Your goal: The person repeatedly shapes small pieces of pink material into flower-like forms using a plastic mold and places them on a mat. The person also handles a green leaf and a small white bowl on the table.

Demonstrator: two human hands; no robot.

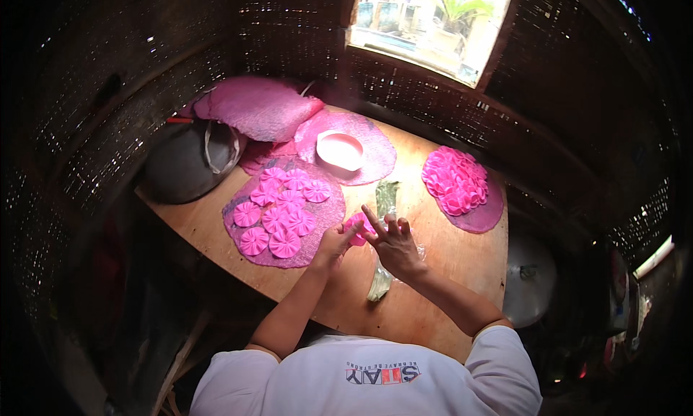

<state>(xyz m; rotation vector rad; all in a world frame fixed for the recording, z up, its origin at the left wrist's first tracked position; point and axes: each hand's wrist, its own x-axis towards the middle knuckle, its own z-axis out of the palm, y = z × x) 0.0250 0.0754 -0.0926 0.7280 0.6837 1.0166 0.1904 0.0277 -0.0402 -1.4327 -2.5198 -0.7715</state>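
Observation:
My left hand (334, 244) pinches a pink pleated round (355, 229) by its left edge, above the wooden table. Just right of it is my right hand (394, 248), with fingers spread and the index finger pointing up. Its thumb is at the round's right side, and whether it touches is unclear. Under the right hand lies a folded green leaf strip (386, 197) with clear plastic (420, 251) around it. To the left, several finished-looking pink rosettes (285, 243) lie on a round pink mat (325, 252).
A dense heap of pink ruffled pieces (456, 179) sits on another mat (479, 218) at right. Behind are a shallow white bowl (340, 150), more pink mats (254, 107) and a dark round pan or lid (184, 161). A metal lid (528, 283) is beyond the table's (455, 313) right edge.

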